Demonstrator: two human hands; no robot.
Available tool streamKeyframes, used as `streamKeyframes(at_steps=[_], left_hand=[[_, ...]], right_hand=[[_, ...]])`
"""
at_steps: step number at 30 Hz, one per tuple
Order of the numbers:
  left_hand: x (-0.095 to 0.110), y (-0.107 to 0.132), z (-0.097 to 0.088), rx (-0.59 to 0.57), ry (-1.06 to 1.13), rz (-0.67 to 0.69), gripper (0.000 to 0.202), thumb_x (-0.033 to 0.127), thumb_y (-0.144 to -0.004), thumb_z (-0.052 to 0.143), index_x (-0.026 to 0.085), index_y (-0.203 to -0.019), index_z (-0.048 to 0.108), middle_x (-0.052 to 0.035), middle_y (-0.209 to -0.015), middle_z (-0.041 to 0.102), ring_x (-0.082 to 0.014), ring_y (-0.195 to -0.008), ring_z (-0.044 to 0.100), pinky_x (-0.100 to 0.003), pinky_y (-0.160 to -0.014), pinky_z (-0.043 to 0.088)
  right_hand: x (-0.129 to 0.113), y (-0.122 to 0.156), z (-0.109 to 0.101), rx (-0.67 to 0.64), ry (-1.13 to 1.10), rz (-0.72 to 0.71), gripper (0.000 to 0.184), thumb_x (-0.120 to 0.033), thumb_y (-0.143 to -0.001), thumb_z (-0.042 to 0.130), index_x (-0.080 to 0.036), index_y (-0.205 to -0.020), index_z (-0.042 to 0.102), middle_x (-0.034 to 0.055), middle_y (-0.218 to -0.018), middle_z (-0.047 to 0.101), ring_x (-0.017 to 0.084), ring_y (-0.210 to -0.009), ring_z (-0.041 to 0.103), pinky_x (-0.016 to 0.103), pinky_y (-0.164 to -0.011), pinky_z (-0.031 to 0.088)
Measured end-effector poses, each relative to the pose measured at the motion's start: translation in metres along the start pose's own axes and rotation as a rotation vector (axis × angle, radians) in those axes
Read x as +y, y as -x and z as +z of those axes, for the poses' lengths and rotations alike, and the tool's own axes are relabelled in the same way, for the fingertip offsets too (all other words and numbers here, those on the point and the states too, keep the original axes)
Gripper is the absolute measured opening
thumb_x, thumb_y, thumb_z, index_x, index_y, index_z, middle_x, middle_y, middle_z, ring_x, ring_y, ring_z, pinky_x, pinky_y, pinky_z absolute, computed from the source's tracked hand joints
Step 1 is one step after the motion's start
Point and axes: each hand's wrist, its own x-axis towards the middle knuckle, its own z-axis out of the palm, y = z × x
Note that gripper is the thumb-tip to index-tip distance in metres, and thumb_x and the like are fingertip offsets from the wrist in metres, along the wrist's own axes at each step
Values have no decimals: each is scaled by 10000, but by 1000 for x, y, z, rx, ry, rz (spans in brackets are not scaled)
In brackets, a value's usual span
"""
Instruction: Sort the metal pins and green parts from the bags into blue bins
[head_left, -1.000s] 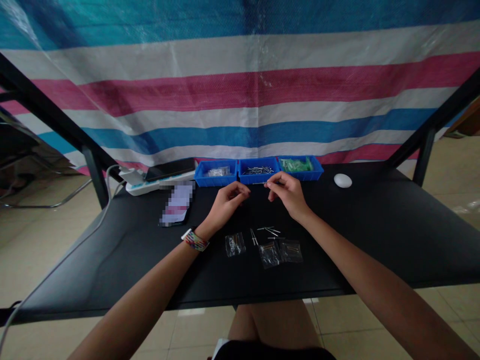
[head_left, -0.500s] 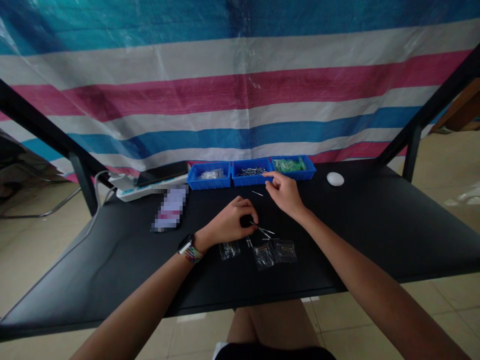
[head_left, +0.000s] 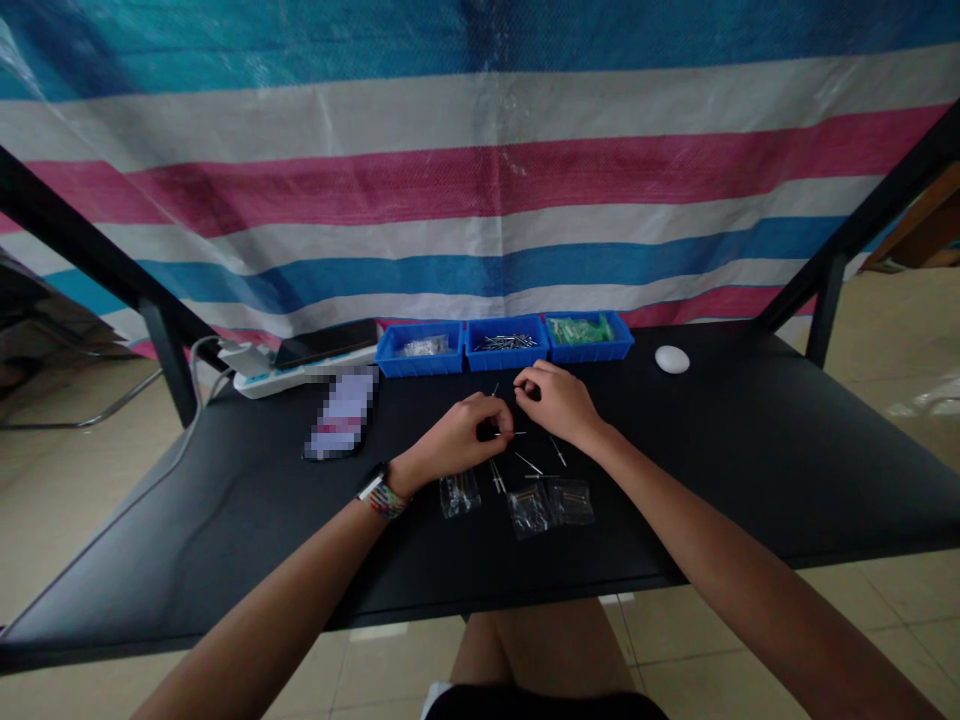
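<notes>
A: Report the position of both hands.

B: The left hand (head_left: 463,432) and the right hand (head_left: 555,402) are hovering close together over the middle of the black table (head_left: 750,450), just in front of three blue bins (head_left: 506,345) standing in a row at the far edge.

A: State of the left hand?

B: Its fingers are curling inward, nearly closed. A thin metal pin (head_left: 511,433) is projecting from the fingertips toward the right hand. A second pin seems to be pointing upward from the same pinch, but it is too small to confirm.

A: And the right hand?

B: It is loosely curled, thumb and forefinger meeting. Whether anything is sitting between them cannot be told.

A: Where are the remaining parts lying?

B: Loose pins (head_left: 536,465) are lying on the table just below the hands. Three small clear bags (head_left: 529,505) are resting side by side nearer the front edge.

A: Other items?

B: A white power strip (head_left: 300,372) is lying left of the bins, and a white oval object (head_left: 672,359) is sitting to their right.
</notes>
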Motion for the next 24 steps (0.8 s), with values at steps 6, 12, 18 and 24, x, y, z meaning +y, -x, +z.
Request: streamKeyframes(at_steps=[6, 12, 18, 24], left_hand=[[6, 4, 3, -110, 106, -31, 101, 98, -783, 634, 185, -821, 665, -4, -814, 690, -129, -689, 596, -249, -657, 455], [6, 4, 3, -91, 151, -63, 112, 91, -758, 629, 180, -812, 672, 6, -773, 680, -117, -644, 573, -236, -618, 436], [4, 4, 3, -77, 213, -94, 69, 135, -795, 640, 175, -827, 686, 4, -755, 676, -115, -630, 558, -233, -596, 423], [2, 2, 4, 17, 275, -132, 121, 261, -914, 647, 179, -982, 706, -15, -831, 690, -133, -704, 604, -238, -633, 451]], right_hand=[[-5, -13, 3, -162, 54, -231, 401, -241, -1030, 554, -329, -1404, 668, 50, -1190, 641, 182, -965, 660, 284, -755, 443], [-13, -31, 11, -162, 139, -212, 156, -233, -1010, 580, -232, -1051, 730, 43, -1052, 666, 175, -842, 649, 291, -638, 361], [-12, -32, 6, -13, 60, -228, 71, -187, -951, 600, -221, -925, 656, 20, -914, 674, 164, -759, 609, 281, -639, 356], [-5, -45, -2, 241, -35, -32, 252, -265, -1035, 503, -194, -1175, 700, 81, -914, 734, 235, -846, 668, 320, -786, 454]])
